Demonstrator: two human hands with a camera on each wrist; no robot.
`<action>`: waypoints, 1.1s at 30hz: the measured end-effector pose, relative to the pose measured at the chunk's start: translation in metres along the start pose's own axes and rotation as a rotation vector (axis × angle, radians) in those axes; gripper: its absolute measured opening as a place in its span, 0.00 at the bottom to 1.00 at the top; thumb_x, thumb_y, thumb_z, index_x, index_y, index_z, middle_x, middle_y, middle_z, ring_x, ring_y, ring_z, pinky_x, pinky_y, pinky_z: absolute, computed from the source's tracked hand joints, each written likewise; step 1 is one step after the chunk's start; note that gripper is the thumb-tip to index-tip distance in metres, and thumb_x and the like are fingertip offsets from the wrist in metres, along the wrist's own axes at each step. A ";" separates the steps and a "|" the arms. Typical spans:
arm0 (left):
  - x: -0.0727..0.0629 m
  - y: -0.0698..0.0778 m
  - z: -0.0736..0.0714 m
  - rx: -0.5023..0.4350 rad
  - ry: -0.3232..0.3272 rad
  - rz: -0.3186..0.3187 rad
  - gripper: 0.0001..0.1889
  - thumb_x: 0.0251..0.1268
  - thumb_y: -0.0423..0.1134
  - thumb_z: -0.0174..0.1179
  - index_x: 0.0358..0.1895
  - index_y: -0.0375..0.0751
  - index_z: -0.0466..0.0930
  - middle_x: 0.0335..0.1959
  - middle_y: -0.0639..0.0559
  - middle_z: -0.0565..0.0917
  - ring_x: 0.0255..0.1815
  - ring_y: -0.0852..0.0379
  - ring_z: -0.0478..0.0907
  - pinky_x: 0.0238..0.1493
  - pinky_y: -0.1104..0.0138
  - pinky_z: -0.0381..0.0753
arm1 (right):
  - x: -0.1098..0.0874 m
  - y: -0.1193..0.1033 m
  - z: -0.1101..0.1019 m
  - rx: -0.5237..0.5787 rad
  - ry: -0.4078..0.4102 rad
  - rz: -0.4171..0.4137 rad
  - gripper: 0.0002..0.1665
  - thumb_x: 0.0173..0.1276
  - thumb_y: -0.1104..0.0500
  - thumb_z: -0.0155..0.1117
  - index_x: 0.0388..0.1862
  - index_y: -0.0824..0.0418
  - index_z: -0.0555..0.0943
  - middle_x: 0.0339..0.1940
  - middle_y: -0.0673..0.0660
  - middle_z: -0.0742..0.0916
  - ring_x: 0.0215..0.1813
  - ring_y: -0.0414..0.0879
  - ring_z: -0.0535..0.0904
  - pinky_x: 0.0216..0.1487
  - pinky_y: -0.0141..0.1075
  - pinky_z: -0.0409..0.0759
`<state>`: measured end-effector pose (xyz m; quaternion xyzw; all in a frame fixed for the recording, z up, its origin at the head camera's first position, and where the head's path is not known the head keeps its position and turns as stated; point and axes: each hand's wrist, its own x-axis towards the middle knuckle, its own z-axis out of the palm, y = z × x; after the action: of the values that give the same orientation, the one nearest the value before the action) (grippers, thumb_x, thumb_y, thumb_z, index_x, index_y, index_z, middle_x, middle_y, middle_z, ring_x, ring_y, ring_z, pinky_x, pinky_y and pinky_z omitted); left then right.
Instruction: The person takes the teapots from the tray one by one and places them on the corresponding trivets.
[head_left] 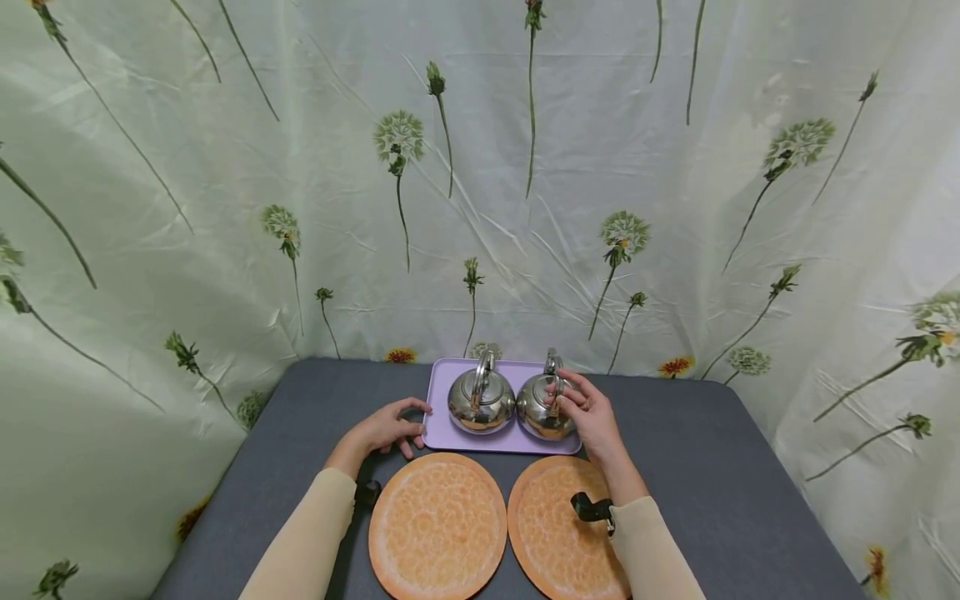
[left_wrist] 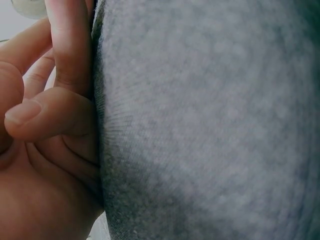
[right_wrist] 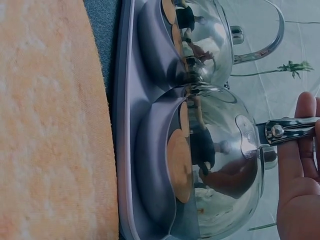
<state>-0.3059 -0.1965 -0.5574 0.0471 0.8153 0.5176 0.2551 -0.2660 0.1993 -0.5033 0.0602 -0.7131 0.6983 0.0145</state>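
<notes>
Now the right hand grips a round, silvery metal kettle by its handle, left hand relaxed at a rectangular lilac tray.

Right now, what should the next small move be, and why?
Probably a slight lift of the rightmost round, shiny metal kettle: the right grip holds its curved metal handle, while the kettle's base rests on the lilac rectangular tray.

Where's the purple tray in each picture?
Head: below the middle, the purple tray sits under two shiny kettles.
Left wrist: I can't see it here.
Right wrist: its rim runs top to bottom, left of the middle.
Shared landmark: grey cloth, in all three views.
</notes>
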 end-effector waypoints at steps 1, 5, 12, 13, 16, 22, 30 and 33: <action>0.000 0.000 0.000 0.000 0.000 -0.001 0.23 0.78 0.41 0.62 0.72 0.53 0.73 0.31 0.52 0.91 0.20 0.60 0.86 0.16 0.71 0.62 | 0.000 0.000 0.000 0.004 0.001 0.000 0.29 0.81 0.69 0.58 0.78 0.60 0.72 0.46 0.36 0.92 0.47 0.33 0.90 0.48 0.34 0.83; 0.000 -0.001 0.001 0.000 -0.002 0.001 0.23 0.79 0.42 0.62 0.72 0.53 0.73 0.31 0.53 0.91 0.21 0.60 0.86 0.16 0.70 0.62 | -0.002 -0.001 -0.002 0.028 0.005 -0.003 0.29 0.81 0.69 0.58 0.78 0.60 0.72 0.45 0.36 0.92 0.47 0.33 0.91 0.47 0.33 0.83; -0.001 -0.001 0.001 0.000 0.005 0.007 0.23 0.79 0.42 0.62 0.73 0.52 0.74 0.31 0.52 0.91 0.21 0.59 0.86 0.17 0.70 0.63 | -0.005 -0.005 -0.003 0.065 -0.004 -0.016 0.31 0.81 0.68 0.59 0.80 0.60 0.69 0.46 0.36 0.92 0.47 0.33 0.90 0.51 0.30 0.84; -0.001 -0.001 0.001 0.002 0.007 0.007 0.23 0.79 0.42 0.62 0.73 0.52 0.74 0.31 0.51 0.91 0.21 0.59 0.86 0.17 0.70 0.63 | -0.006 -0.006 -0.003 0.067 -0.004 -0.017 0.31 0.81 0.68 0.59 0.80 0.60 0.69 0.46 0.35 0.92 0.47 0.33 0.90 0.51 0.30 0.84; -0.001 -0.001 0.002 0.004 0.012 0.004 0.23 0.79 0.42 0.62 0.72 0.53 0.74 0.31 0.51 0.91 0.21 0.59 0.86 0.17 0.70 0.63 | -0.008 -0.010 -0.003 0.070 -0.003 -0.021 0.31 0.81 0.67 0.59 0.80 0.61 0.69 0.46 0.35 0.92 0.47 0.33 0.90 0.51 0.30 0.84; -0.004 0.003 0.002 0.010 0.017 0.008 0.23 0.79 0.41 0.61 0.73 0.52 0.73 0.31 0.51 0.91 0.21 0.60 0.86 0.17 0.69 0.63 | -0.009 -0.017 -0.002 0.070 0.004 -0.014 0.31 0.81 0.67 0.58 0.80 0.60 0.69 0.46 0.35 0.92 0.47 0.33 0.90 0.50 0.31 0.84; -0.004 0.002 0.002 0.017 0.027 -0.002 0.23 0.79 0.42 0.61 0.73 0.52 0.74 0.32 0.51 0.91 0.21 0.59 0.86 0.18 0.69 0.63 | -0.014 -0.025 -0.003 0.077 -0.012 -0.028 0.31 0.81 0.68 0.58 0.80 0.61 0.69 0.48 0.36 0.92 0.48 0.33 0.90 0.49 0.31 0.84; -0.003 0.001 0.002 0.020 0.031 -0.005 0.23 0.79 0.42 0.62 0.73 0.53 0.74 0.32 0.51 0.91 0.21 0.59 0.86 0.18 0.69 0.63 | -0.016 -0.029 -0.003 0.079 -0.023 -0.038 0.31 0.81 0.66 0.59 0.81 0.62 0.68 0.49 0.37 0.93 0.48 0.33 0.91 0.49 0.32 0.85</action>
<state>-0.3024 -0.1955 -0.5557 0.0395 0.8245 0.5093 0.2435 -0.2472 0.2027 -0.4765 0.0823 -0.6837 0.7249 0.0170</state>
